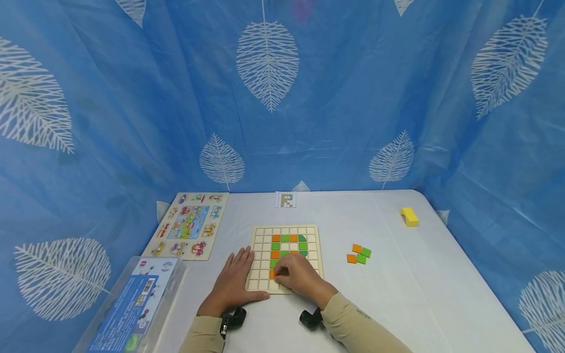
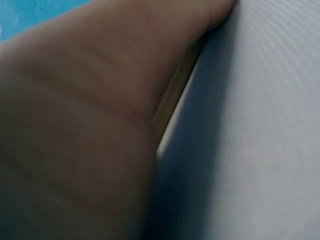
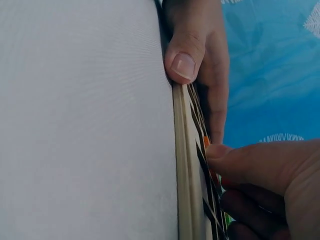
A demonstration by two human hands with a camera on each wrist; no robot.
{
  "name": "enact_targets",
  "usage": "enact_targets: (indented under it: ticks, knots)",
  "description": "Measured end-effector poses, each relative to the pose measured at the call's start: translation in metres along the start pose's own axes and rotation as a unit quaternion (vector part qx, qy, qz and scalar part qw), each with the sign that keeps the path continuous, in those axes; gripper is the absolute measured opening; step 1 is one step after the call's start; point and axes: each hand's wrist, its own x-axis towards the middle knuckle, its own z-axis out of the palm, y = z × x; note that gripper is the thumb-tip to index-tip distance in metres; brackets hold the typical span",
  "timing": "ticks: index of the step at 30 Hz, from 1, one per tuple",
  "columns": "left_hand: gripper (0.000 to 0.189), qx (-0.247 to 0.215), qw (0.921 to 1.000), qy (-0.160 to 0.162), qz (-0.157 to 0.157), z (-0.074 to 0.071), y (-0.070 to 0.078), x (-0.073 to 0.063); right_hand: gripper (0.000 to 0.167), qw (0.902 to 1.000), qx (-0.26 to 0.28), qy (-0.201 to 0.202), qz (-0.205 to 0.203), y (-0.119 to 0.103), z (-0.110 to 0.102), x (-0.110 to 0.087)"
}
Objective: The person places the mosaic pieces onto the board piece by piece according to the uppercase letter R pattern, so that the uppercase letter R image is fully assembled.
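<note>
A pale wooden grid board lies on the table, with orange, green and dark green tiles set in its squares in a letter-like shape. My left hand rests at the board's left side, fingers stretched along it and thumb at the near edge. Over the lower part of the board, my right hand has its fingers curled. Its thumb and fingertips pinch an orange tile at the foot of the tile column. In the right wrist view that thumb meets the tile, and the other fingers are partly hidden.
Several loose orange and green tiles lie right of the board. A pattern card is behind it. At left are a picture puzzle board and a clear plastic case; a yellow arch block stands at far right.
</note>
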Motion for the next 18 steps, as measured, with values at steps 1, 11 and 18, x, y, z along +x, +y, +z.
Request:
enact_targets:
  ticks: [1,11,18]
  knots:
    - [0.136,-0.002,1.0000,0.000,0.000,0.000,0.000,0.000,0.013,1.0000,0.004,0.005,0.000,0.001,-0.001,-0.001]
    - [0.135,-0.010,0.9999,0.004,-0.001,0.000,0.001,-0.001,0.012,0.9984,0.024,0.047,0.017,0.012,-0.015,-0.012]
    - [0.135,-0.008,1.0000,0.005,0.002,-0.001,0.001,-0.001,0.012,0.9973,0.004,0.061,0.040,0.020,-0.026,-0.019]
